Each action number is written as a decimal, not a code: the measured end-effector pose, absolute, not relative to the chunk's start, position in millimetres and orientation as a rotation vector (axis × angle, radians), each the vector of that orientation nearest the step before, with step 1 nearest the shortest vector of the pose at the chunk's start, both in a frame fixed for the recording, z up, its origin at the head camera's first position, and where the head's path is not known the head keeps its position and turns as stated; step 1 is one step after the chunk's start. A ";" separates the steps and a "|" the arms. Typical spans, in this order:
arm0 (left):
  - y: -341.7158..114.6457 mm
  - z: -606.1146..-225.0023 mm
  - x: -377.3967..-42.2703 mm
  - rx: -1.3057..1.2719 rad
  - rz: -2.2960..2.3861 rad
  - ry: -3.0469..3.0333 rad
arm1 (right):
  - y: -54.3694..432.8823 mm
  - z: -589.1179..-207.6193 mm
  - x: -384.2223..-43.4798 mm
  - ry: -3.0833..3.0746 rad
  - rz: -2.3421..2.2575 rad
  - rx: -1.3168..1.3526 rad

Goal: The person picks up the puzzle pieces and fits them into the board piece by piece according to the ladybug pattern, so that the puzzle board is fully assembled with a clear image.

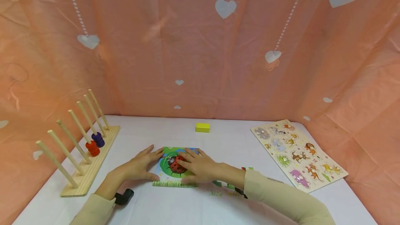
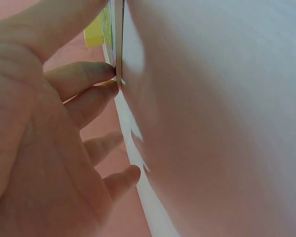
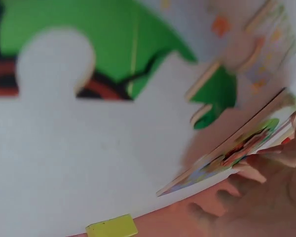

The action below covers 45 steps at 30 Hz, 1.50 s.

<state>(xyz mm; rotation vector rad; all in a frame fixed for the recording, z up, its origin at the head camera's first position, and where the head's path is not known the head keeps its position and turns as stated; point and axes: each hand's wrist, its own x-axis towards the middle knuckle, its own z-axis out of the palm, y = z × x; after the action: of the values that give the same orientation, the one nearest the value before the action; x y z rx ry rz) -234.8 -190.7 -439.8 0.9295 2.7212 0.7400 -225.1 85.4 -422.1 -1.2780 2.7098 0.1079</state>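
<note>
A ladybug picture puzzle (image 1: pixel 175 165) lies flat on the white table in the head view. My left hand (image 1: pixel 139 165) is at its left side, thumb near the lower corner and fingertips by the upper one. In the left wrist view, two fingertips (image 2: pixel 106 91) touch the board's edge. My right hand (image 1: pixel 200 167) rests over the puzzle's right part, fingers spread, hiding some of the picture. Loose green and white jigsaw pieces (image 1: pixel 223 184) lie under the right forearm, partly hidden. The right wrist view shows these pieces (image 3: pixel 113 44) close up.
A wooden rack (image 1: pixel 93 169) with upright pegs, red rings (image 1: pixel 92 148) and purple rings (image 1: pixel 98 140) stands at the left. A yellow block (image 1: pixel 202 127) sits toward the back. An animal peg puzzle board (image 1: pixel 297 155) lies at the right. A pink curtain (image 1: pixel 193 51) hangs behind the table.
</note>
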 end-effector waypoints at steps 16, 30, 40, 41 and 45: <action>-191.2 -436.9 -233.2 0.924 0.729 2.723 | 86.6 -428.8 -216.5 2.570 0.033 -1.287; -192.1 -437.1 -233.7 0.920 0.725 2.727 | 85.5 -425.3 -219.6 2.549 -0.032 -1.267; -190.8 -440.9 -232.7 0.930 0.741 2.727 | 111.9 -415.9 -229.1 2.647 -0.224 -1.204; -190.9 -441.3 -233.0 0.930 0.733 2.733 | 118.9 -414.1 -231.3 2.675 -0.251 -1.193; -190.9 -441.0 -233.0 0.918 0.728 2.739 | 152.8 -407.9 -238.4 2.748 -0.378 -1.121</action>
<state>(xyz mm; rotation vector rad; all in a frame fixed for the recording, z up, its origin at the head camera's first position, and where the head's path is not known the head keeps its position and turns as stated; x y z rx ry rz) -233.0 -190.9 -441.0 0.9185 2.7393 0.7281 -238.4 152.8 -407.9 -1.1212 2.7479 -0.3779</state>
